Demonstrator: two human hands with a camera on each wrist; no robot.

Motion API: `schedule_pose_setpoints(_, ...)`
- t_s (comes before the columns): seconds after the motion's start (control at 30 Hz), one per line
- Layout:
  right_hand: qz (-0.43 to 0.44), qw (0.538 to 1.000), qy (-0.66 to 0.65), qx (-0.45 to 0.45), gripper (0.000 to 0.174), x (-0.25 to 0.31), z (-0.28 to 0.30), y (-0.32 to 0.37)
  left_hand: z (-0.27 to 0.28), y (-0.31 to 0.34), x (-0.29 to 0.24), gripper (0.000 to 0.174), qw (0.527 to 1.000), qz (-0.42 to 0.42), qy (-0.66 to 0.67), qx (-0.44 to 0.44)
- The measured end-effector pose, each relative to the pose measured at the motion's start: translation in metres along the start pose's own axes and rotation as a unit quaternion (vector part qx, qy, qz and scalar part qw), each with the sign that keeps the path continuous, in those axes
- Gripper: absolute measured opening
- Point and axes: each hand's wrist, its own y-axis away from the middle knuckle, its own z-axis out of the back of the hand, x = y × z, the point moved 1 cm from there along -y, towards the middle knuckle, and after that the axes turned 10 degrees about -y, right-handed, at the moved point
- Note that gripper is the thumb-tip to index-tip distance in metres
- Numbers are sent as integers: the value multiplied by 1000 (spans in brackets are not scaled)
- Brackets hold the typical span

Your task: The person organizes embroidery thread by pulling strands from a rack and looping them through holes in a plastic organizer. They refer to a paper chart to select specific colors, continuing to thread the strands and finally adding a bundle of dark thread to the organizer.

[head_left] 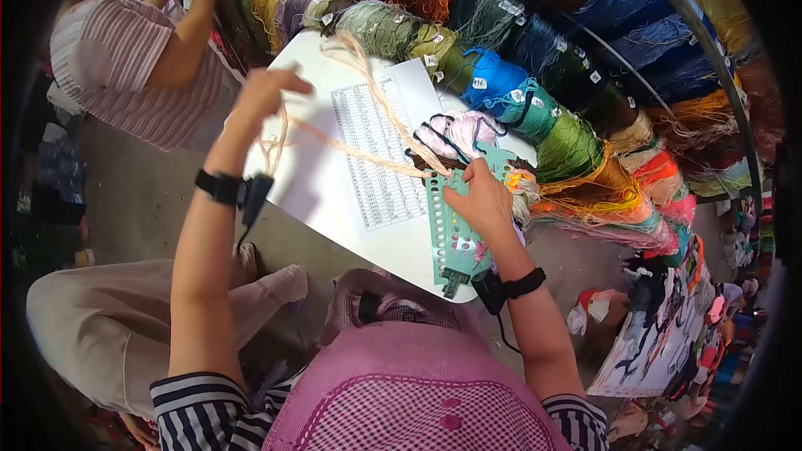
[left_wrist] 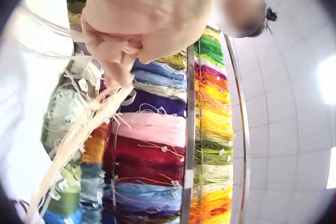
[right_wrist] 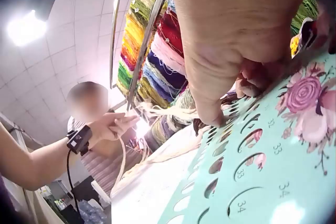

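My left hand (head_left: 263,104) is raised over the left side of the white table. Its fingers pinch a bundle of pale peach thread (left_wrist: 73,142), seen up close in the left wrist view. Strands of it run across to a green thread card (head_left: 438,238) with rows of holes, printed flowers and numbers. At the card's upper edge, my right hand (head_left: 484,200) grips the card where the strands meet it, thumb and finger curled by the holes. A black clip (head_left: 454,282) sits on the card's near end. Beyond the card lies a pale pink skein (head_left: 458,131) with dark thread.
A printed sheet (head_left: 368,192) lies on the white table (head_left: 301,175) under the strands. Hanks of coloured thread (head_left: 576,138) with small tags hang on racks along the far side and right. Another person (head_left: 125,67) is at the upper left.
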Motion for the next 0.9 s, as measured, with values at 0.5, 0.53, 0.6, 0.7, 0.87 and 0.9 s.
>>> schedule_pose_setpoints(0.5,166,961,-30,-219,44,-3,27,38,-82,50,18,20,974,-137,-150,-102)
schedule_pose_setpoints(0.53,124,963,-13,-237,44,-17,32,43,-80,57,19,18,977,-104,-146,-119)
schedule_pose_setpoints(0.6,81,964,6,-253,43,-41,36,52,-88,77,21,16,977,-105,-119,-144)
schedule_pose_setpoints(0.7,-144,983,-101,-46,44,-56,32,53,-118,104,27,24,959,-203,-138,-141)
schedule_pose_setpoints(0.87,-38,939,-330,-87,34,-39,33,56,-123,126,28,40,964,-163,-186,-95)
schedule_pose_setpoints(0.9,-38,940,-329,-87,34,-33,35,56,-123,127,29,44,963,-167,-192,-87)
